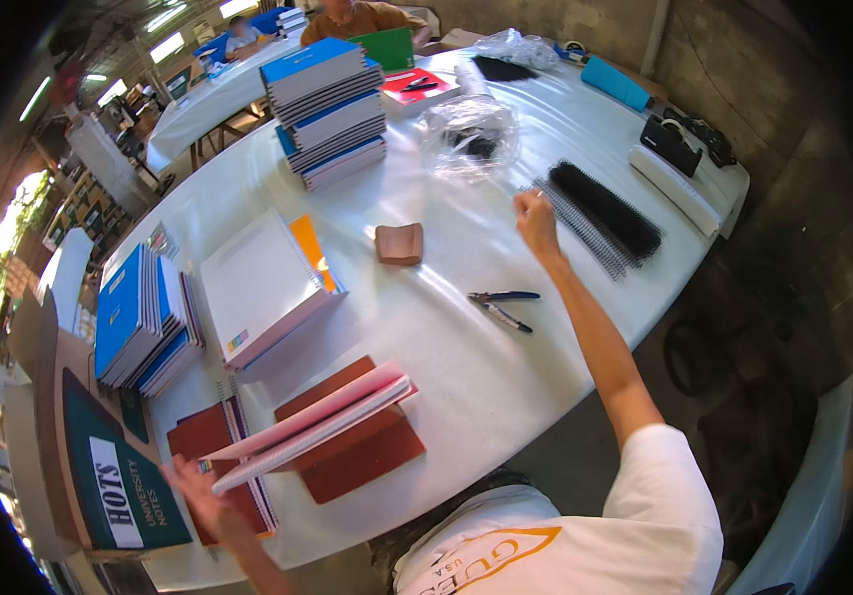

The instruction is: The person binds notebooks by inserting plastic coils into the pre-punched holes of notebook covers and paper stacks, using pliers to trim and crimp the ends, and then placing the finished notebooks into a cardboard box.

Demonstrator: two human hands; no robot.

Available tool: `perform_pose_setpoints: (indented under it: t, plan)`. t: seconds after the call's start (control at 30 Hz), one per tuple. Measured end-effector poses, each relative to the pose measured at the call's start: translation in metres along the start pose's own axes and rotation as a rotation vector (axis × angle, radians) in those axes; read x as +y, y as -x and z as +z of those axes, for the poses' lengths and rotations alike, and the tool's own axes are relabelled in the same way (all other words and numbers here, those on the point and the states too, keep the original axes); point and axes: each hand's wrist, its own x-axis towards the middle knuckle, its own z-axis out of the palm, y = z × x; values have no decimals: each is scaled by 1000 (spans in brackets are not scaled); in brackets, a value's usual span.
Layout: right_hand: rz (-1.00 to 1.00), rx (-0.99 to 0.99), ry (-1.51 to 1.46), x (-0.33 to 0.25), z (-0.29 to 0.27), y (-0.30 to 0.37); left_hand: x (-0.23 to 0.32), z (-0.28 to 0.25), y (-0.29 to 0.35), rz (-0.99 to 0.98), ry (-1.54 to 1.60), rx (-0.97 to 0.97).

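Note:
My left hand grips the near left end of a pink-covered paper block, which is tilted up on its edge. Beneath the block lie two reddish-brown covers, with a spiral-bound edge beside the left one. My right hand is closed, fingers drawn together, at the left end of the black spiral binding coils. Whether a coil is between its fingers is too small to tell. Pliers with dark handles lie below that hand, and a brown block sits to its left.
Blue spiral notebooks stand in a tall stack and a left pile. A white-topped notebook stack lies between. Crumpled clear plastic is farther back. A green board box flanks the left edge. Another person sits across the table.

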Motion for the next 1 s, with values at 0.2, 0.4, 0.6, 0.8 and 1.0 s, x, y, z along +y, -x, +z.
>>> perform_pose_setpoints:
  t: [0.2, 0.4, 0.6, 0.8, 1.0]
  plan:
    - [-56, 96, 525, 65, 31, -43, 161, 61, -7, 229, -690, 130]
    - [0, -106, 152, 60, -5, -52, 196, 163, 1, 413, -918, -293]
    - [-263, -102, 127, 33, -63, -61, 205, 227, -4, 449, -1033, -591]
    - [-526, -107, -25, -38, -103, -53, 180, 242, -15, 526, -1059, -604]
    - [-618, -565, -634, -206, -131, 60, 178, 236, -21, 380, -904, -643]
